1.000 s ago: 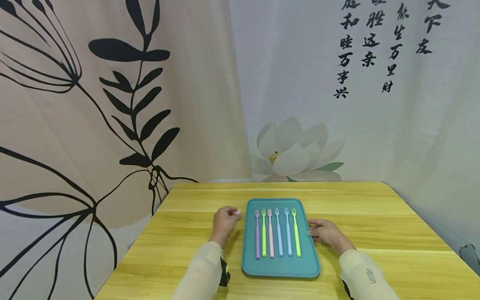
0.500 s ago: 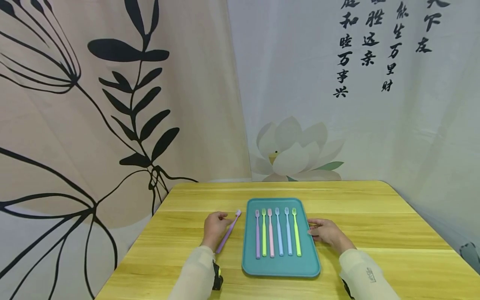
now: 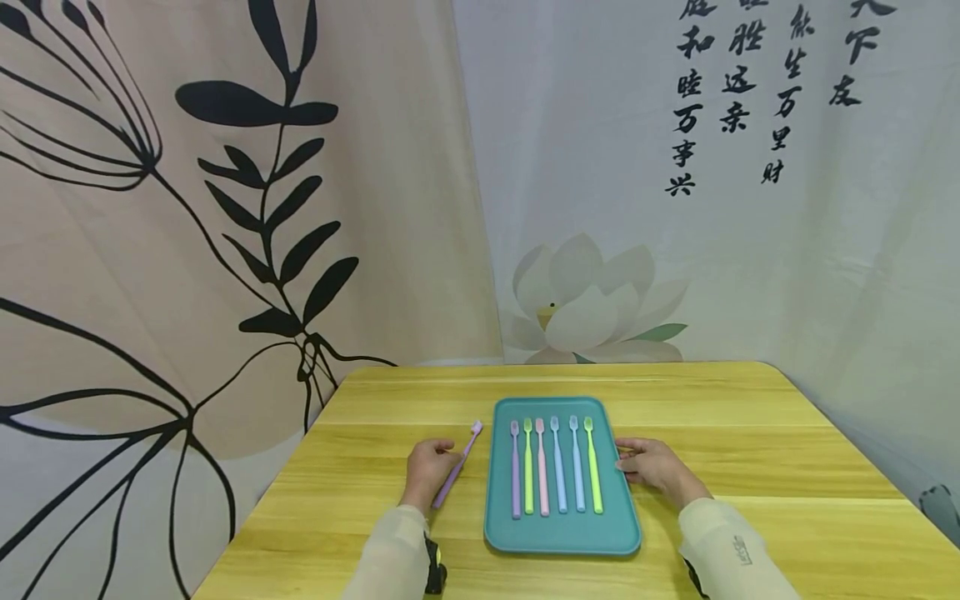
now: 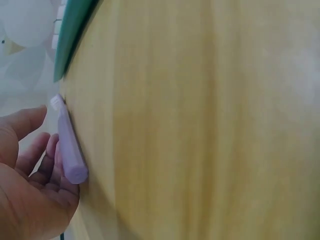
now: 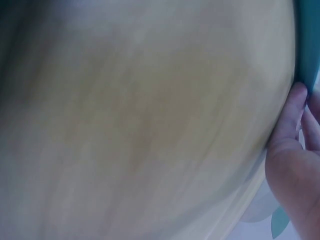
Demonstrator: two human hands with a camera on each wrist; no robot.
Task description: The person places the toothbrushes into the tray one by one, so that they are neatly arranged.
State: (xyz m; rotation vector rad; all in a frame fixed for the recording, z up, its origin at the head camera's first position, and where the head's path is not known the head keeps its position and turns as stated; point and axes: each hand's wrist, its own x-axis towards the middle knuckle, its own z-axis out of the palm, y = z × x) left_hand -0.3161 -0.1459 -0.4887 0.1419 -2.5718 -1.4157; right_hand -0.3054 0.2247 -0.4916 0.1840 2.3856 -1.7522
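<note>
A purple toothbrush (image 3: 457, 467) lies slantwise on the table, its pale head pointing away from me. My left hand (image 3: 430, 468) is just left of it. In the left wrist view the fingers lie loosely beside the toothbrush handle (image 4: 71, 150), with the thumb apart from them. A teal tray (image 3: 562, 537) carries a neat row of toothbrushes in purple (image 3: 515, 471), pink (image 3: 542, 471), blue (image 3: 559, 471) and yellow-green (image 3: 593, 471), heads all at the far end. With extended fingers my right hand (image 3: 658, 471) touches the tray's right edge; part of that contact is hidden.
The wooden table (image 3: 787, 467) extends beyond the tray on every side, with rounded far corners. Behind it hangs a printed curtain (image 3: 405, 208) with plants, a lotus and black characters. A dark wrist device (image 3: 435, 568) shows at the left sleeve.
My left hand has let go of the purple toothbrush, leaving it on the table left of the tray, and has drawn back left and nearer. My right hand stays at the tray's edge.
</note>
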